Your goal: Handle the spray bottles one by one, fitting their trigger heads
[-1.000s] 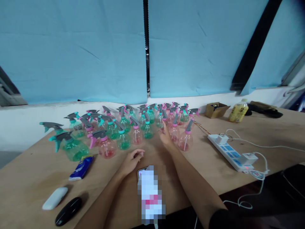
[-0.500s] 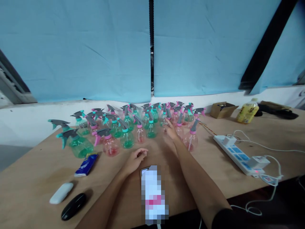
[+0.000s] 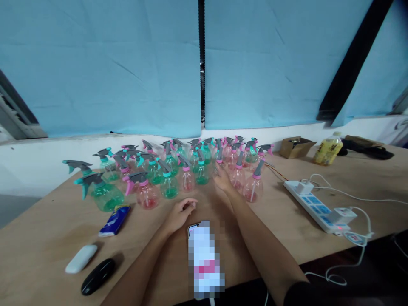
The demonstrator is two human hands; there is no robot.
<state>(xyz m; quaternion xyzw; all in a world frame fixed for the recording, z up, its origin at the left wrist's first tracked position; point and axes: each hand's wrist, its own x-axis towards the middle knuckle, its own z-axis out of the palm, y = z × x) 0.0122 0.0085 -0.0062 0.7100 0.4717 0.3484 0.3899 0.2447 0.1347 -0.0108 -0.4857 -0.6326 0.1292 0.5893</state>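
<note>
Fingers (image 3: pixel 191 201) of the left hand (image 3: pixel 178 216) are loosely curled, with a narrow gap to the thumb and no item visible between them. This hand is positioned low over the worktop (image 3: pixel 283 240), just beyond the phone (image 3: pixel 205 259), whose screen is pixelated.

The right hand (image 3: pixel 223 182) is extended farther forward, index finger directed at a pink-collared spray bottle (image 3: pixel 219 161). Whether its fingers touch or grip that bottle cannot be determined; the hand covers part of the bottle body.

The spray bottles (image 3: pixel 186 180) stand upright in a close group along the rear of the worktop, with pink or teal collars and grey heads. Visible units contain shallow pink or green liquid.

Left of the left forearm: a blue packet (image 3: pixel 115 221), a white case (image 3: pixel 81 259) and a black case (image 3: pixel 98 277). Right of the right forearm: a power strip (image 3: pixel 314 206) with two white adapters (image 3: pixel 342 215).
</note>
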